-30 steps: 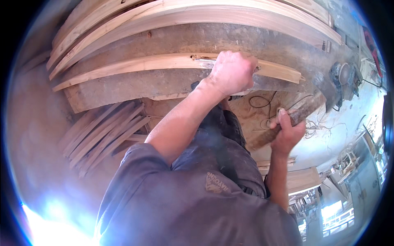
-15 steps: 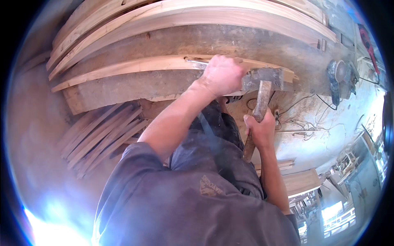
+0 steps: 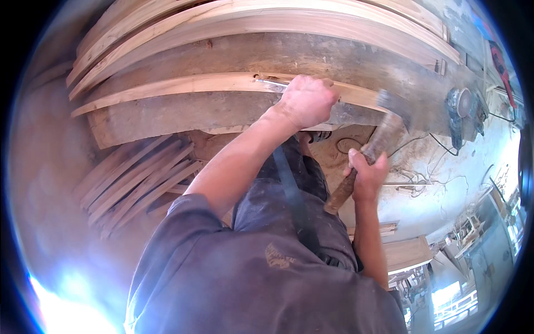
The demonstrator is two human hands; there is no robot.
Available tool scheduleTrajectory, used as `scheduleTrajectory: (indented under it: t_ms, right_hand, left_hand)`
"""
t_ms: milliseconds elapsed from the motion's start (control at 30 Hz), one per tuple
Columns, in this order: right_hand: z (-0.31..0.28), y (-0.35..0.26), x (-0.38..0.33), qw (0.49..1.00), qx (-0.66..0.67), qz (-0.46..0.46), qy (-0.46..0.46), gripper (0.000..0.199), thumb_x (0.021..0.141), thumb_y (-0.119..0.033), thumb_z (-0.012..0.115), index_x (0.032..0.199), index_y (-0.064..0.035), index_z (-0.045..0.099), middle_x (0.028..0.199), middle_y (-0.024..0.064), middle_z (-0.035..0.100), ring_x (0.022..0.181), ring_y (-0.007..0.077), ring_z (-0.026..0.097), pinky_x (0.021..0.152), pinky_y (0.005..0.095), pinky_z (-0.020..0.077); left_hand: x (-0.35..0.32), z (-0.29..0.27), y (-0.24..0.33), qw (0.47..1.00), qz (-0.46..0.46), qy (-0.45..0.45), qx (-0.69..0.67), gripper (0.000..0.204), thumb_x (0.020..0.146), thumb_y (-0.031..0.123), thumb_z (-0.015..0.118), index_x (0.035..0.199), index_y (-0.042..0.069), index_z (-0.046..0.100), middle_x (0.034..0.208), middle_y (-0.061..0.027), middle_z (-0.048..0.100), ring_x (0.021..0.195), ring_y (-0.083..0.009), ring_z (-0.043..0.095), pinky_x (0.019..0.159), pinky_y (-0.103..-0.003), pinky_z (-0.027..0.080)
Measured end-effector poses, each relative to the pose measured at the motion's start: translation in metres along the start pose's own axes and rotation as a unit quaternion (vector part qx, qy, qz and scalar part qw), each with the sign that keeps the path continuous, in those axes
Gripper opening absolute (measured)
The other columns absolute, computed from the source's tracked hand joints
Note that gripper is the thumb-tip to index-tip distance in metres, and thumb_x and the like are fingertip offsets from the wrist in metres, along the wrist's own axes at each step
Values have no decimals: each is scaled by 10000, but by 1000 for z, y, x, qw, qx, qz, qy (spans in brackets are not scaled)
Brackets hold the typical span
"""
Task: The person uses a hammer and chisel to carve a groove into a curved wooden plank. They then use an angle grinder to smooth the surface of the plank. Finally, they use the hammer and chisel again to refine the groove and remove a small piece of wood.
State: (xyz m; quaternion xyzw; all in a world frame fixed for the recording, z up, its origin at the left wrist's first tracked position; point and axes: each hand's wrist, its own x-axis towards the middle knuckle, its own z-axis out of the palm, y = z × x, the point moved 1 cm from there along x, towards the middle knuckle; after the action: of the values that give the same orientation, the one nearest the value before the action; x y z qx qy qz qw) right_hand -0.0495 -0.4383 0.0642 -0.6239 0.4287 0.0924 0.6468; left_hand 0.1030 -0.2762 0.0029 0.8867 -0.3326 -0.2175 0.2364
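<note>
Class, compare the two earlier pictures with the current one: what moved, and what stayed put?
The right hand swung the hammer up against the chisel, then drew it back to the right. The left hand stayed clamped on the chisel, set on the pale wooden strip.

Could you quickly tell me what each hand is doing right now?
Left hand: closed around a metal chisel.
Right hand: closed on a hammer.

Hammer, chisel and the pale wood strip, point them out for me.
Hammer [image 3: 371, 149], head view, on its wooden handle above the right hand.
Chisel [image 3: 271, 83], head view, on the metal blade left of the left hand.
Wood strip [image 3: 183, 86], head view, on its top face.
</note>
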Motion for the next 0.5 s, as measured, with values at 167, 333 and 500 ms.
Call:
scheduleTrajectory:
  t_ms: [167, 333, 500]
  right_hand:
    - [16, -7, 2, 986, -117, 67, -96, 249, 845, -60, 747, 990, -22, 548, 737, 56, 607, 512, 146, 584, 488, 304, 481]
    - [13, 3, 1, 999, 8, 41, -22, 226, 843, -49, 730, 1010, 1, 586, 729, 66, 627, 508, 150, 600, 486, 313, 492]
    - [11, -19, 22, 970, -125, 84, -190, 224, 842, -78, 750, 958, -29, 565, 730, 47, 608, 525, 150, 579, 497, 317, 486]
  left_hand:
    - [0, -2, -3, 999, -27, -30, -5, 168, 793, 102, 646, 939, 95, 729, 954, -127, 720, 897, -368, 728, 761, -504, 576]
    - [9, -11, 2, 991, -89, -100, 17, 149, 792, 105, 656, 916, 87, 737, 968, -125, 725, 951, -365, 725, 802, -507, 572]
    - [-5, -2, -10, 998, -63, -25, 13, 155, 765, 114, 690, 908, 80, 739, 958, -112, 725, 989, -349, 711, 790, -493, 579]
